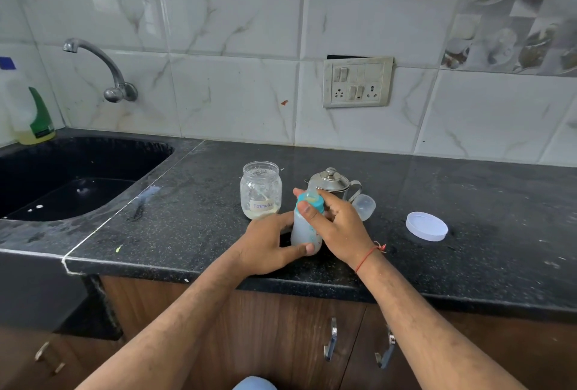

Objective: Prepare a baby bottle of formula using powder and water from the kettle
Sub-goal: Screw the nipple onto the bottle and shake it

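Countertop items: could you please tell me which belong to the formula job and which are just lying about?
Part of the job:
baby bottle, held by left hand and right hand
formula jar
white jar lid
steel kettle
clear bottle cap

Just lying about:
dish soap bottle
tap
sink

a curved chrome wall tap [103,69] is arching over the black stone sink [131,177]; a green-capped detergent bottle [37,121] is standing behind it, and a grubby cream switchboard [357,82] is hanging on the marble-patterned tiles [234,99].
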`<control>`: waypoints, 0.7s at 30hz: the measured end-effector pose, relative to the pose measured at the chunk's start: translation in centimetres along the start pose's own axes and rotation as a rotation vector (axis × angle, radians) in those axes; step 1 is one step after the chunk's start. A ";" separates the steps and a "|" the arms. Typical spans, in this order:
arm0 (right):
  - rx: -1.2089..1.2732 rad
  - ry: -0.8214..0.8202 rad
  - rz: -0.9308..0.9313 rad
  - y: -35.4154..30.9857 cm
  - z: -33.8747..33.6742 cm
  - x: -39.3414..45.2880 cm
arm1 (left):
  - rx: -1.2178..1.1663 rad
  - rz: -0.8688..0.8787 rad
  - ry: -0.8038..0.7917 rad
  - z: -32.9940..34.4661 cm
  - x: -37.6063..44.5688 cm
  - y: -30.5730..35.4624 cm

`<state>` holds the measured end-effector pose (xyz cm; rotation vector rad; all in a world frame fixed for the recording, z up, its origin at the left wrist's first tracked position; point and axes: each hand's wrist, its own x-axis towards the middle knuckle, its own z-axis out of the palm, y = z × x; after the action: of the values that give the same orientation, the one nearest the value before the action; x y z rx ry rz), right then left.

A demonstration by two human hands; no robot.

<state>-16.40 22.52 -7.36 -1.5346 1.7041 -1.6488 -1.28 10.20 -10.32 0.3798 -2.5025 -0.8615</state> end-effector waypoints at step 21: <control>-1.154 0.100 -0.349 -0.2 -9.0 -2.1 | -0.030 -0.096 0.031 0.5 0.2 -0.1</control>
<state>-22.81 28.92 -5.56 -2.3173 2.7990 -0.7826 -1.65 10.26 -10.69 0.5026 -2.4565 -0.9224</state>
